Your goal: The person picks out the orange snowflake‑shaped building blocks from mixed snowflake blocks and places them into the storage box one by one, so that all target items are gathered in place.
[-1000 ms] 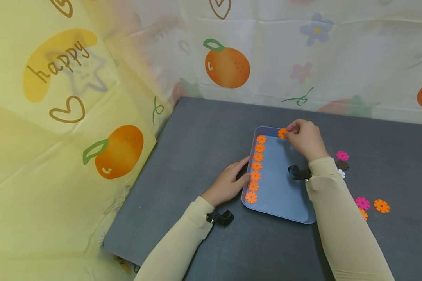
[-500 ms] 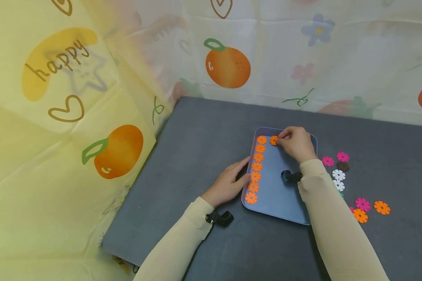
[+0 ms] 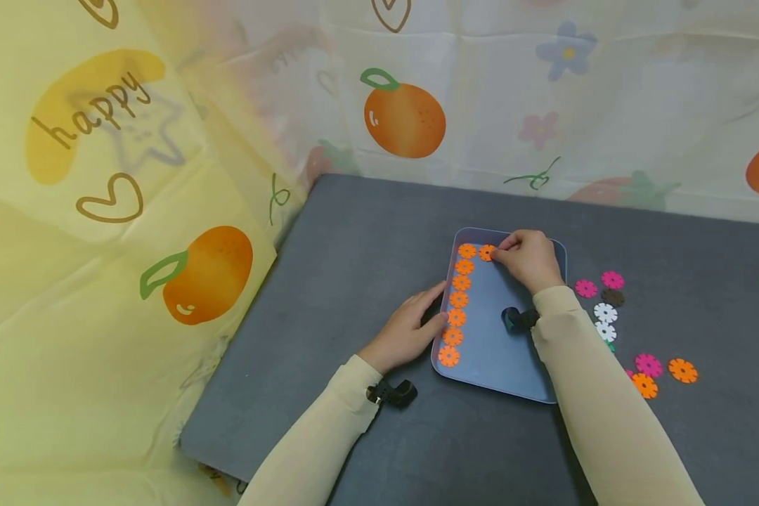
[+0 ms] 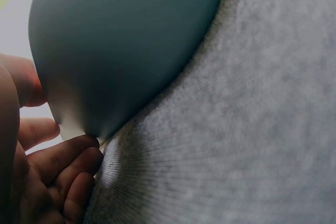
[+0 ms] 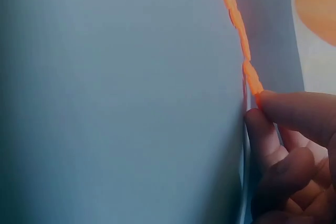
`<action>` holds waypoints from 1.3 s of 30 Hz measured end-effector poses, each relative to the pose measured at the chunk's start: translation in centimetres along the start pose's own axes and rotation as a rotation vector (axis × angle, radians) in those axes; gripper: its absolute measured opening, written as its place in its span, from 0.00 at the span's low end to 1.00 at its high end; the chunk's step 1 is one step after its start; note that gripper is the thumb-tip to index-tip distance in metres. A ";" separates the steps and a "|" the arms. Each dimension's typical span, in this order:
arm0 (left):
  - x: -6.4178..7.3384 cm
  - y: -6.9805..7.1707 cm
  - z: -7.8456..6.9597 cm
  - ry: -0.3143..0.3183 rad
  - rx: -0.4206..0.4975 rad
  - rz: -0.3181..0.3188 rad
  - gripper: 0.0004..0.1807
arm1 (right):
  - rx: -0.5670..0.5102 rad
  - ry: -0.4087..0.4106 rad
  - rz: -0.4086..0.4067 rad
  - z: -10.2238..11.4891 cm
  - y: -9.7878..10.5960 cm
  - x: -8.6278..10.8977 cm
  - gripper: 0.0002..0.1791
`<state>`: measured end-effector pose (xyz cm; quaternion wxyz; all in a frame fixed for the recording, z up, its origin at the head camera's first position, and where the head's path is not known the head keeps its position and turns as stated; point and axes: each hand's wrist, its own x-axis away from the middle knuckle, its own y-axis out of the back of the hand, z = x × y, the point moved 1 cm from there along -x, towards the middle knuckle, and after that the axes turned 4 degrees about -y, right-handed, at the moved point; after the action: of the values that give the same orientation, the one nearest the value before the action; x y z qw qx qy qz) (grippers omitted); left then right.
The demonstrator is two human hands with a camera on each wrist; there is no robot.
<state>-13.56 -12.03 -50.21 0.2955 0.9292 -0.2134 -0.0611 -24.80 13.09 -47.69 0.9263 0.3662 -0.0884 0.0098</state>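
In the head view a shallow blue tray [image 3: 493, 351] lies on the grey table. Along its left side runs a line of several orange notched discs [image 3: 458, 300]. My right hand [image 3: 531, 261] pinches another orange notched disc [image 3: 486, 253] inside the far end of the tray, just right of the line's top piece. The right wrist view shows that orange disc [image 5: 253, 81] between thumb and finger, close over the tray. My left hand [image 3: 405, 334] rests against the tray's left wall, its fingers extended; the left wrist view has its fingertips [image 4: 88, 142] at the tray's outer side.
Right of the tray lie loose notched discs: pink [image 3: 585, 288], brown [image 3: 613, 297], white [image 3: 605, 313] and orange [image 3: 683, 370]. My right sleeve [image 3: 607, 393] partly covers some. A printed curtain [image 3: 481, 105] borders the table's far and left edges.
My right hand has moved left and slightly toward me with the orange disc, from the tray's far rim to beside the line's top piece. The left hand has stayed in place.
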 end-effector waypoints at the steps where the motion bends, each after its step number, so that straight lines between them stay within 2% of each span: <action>1: 0.0 0.0 0.0 0.000 -0.001 0.001 0.35 | 0.000 -0.004 0.001 0.0 0.0 0.0 0.11; 14: -0.1 0.2 -0.1 -0.025 0.009 -0.002 0.35 | -0.019 0.005 -0.021 0.2 0.2 0.2 0.13; 25: 0.0 0.1 0.0 -0.018 -0.008 0.006 0.35 | -0.035 -0.002 0.029 0.6 0.6 0.4 0.13; 33: -0.1 0.1 -0.1 -0.032 -0.009 -0.001 0.34 | -0.007 0.059 0.077 2.1 2.8 1.6 0.21; 39: 0.0 0.1 -0.1 -0.016 -0.005 -0.001 0.35 | -0.052 0.067 0.109 1.9 5.1 3.5 0.28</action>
<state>-13.53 -12.05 -50.09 0.2960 0.9281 -0.2152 -0.0689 -22.12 15.34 -42.29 0.9360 0.3363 -0.0774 0.0703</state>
